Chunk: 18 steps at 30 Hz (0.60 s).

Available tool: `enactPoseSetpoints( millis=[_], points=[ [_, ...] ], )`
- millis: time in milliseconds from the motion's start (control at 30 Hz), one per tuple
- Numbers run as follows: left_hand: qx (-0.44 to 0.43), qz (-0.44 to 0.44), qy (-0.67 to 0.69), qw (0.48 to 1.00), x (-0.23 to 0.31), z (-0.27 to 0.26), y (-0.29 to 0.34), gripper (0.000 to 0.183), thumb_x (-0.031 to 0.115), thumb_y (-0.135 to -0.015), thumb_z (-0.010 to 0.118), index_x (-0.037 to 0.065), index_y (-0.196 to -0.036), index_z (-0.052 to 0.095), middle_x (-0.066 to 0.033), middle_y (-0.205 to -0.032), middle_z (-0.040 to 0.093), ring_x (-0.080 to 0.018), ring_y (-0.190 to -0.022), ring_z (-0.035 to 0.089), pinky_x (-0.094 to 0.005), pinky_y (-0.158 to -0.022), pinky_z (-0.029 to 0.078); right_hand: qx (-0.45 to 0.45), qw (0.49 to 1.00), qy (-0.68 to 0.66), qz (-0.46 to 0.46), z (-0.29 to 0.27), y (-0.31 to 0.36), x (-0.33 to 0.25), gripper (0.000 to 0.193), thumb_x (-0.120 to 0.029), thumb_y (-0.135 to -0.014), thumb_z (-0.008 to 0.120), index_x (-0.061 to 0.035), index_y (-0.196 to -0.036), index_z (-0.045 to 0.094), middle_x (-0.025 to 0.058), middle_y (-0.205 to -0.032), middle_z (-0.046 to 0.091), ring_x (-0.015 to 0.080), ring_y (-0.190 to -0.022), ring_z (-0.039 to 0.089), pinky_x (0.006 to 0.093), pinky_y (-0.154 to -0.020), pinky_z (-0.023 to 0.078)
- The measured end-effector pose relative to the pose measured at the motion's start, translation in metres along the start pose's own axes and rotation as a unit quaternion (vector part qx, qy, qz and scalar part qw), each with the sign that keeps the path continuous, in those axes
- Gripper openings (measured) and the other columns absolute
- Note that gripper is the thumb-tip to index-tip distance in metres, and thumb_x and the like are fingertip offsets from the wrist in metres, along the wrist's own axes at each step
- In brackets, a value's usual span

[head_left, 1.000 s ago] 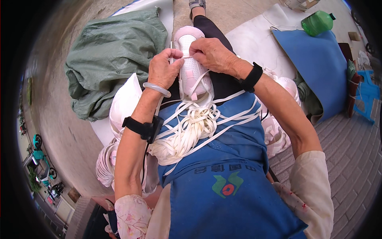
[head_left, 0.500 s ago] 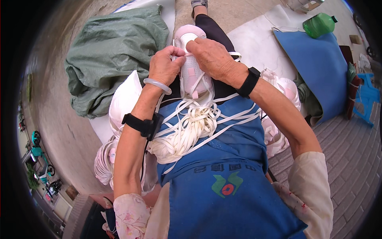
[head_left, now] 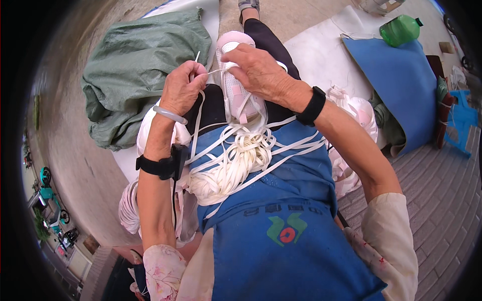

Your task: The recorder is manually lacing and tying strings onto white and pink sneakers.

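A pink and white sneaker (head_left: 234, 95) rests between my legs, its toe pointing away from me. To the left of it, my left hand (head_left: 186, 83) pinches a white shoelace (head_left: 216, 70), whose tip sticks up past the fingers. The lace runs across to the sneaker's upper. My right hand (head_left: 261, 72) lies over the sneaker with its fingers bent at the lacing; what its fingertips grip is hidden. A tangled bundle of cream laces (head_left: 236, 165) lies in my lap on the blue apron (head_left: 271, 220).
More pink and white shoe parts lie at my left (head_left: 131, 205) and right (head_left: 351, 120). A green woven sack (head_left: 145, 75) covers the far left. At the right are a blue sheet (head_left: 396, 90), a green bottle (head_left: 400, 31) and a blue stool (head_left: 459, 123).
My left hand has moved left, away from the sneaker, drawing the lace out. My right hand has shifted only slightly and stays over the sneaker.
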<state>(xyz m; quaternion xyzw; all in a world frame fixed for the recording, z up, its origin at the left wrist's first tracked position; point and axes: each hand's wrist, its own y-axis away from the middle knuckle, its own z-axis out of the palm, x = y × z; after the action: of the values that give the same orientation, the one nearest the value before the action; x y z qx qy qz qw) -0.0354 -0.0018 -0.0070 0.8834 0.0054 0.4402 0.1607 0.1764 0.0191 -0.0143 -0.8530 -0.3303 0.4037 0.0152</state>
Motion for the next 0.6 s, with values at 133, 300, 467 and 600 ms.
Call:
enactPoseSetpoints(
  millis=[133,300,467,600],
  points=[
    [-0.027,-0.047,0.169,0.984,-0.003,0.002,0.023,0.011,0.011,-0.091,0.058,0.001,-0.092,0.055,-0.0006,-0.077,0.057,-0.0074,-0.067,0.055,-0.0238,-0.068,0.053,-0.105,0.994,-0.041,-0.015,0.025,-0.004,-0.004,0.016,-0.01,-0.087,0.057,-0.0015,-0.101,0.06,0.0153,-0.091,0.059,0.034,-0.087,0.061,0.0392,-0.076,0.049],
    [0.008,-0.062,0.397,0.916,0.008,0.017,0.035,0.031,0.018,-0.095,0.054,-0.002,-0.119,0.051,-0.0053,-0.09,0.061,-0.0029,-0.054,0.045,-0.0166,-0.047,0.04,-0.105,0.986,-0.114,0.064,-0.003,-0.003,-0.032,0.016,-0.016,-0.091,0.055,-0.001,-0.093,0.058,0.0125,-0.08,0.058,0.0254,-0.072,0.06,0.0339,-0.065,0.049],
    [0.054,-0.063,0.452,0.888,0.022,0.017,0.05,0.039,0.017,-0.095,0.052,-0.003,-0.127,0.041,-0.0095,-0.094,0.063,-0.0014,-0.042,0.037,-0.0162,-0.035,0.033,-0.292,0.894,-0.337,0.043,-0.027,0.038,-0.097,0.017,-0.019,-0.095,0.052,-0.0028,-0.09,0.055,0.0037,-0.071,0.055,0.0104,-0.059,0.054,0.0256,-0.056,0.046],
    [0.051,-0.095,0.473,0.874,0.029,0.022,0.062,0.033,0.02,-0.095,0.054,-0.004,-0.117,0.049,-0.0098,-0.095,0.065,-0.0019,-0.041,0.039,-0.0175,-0.034,0.035,-0.117,0.853,-0.419,0.287,-0.027,0.028,-0.071,0.01,-0.011,-0.089,0.055,-0.0014,-0.085,0.055,0.0006,-0.071,0.056,0.0058,-0.057,0.055,0.0205,-0.052,0.046]
  ],
)
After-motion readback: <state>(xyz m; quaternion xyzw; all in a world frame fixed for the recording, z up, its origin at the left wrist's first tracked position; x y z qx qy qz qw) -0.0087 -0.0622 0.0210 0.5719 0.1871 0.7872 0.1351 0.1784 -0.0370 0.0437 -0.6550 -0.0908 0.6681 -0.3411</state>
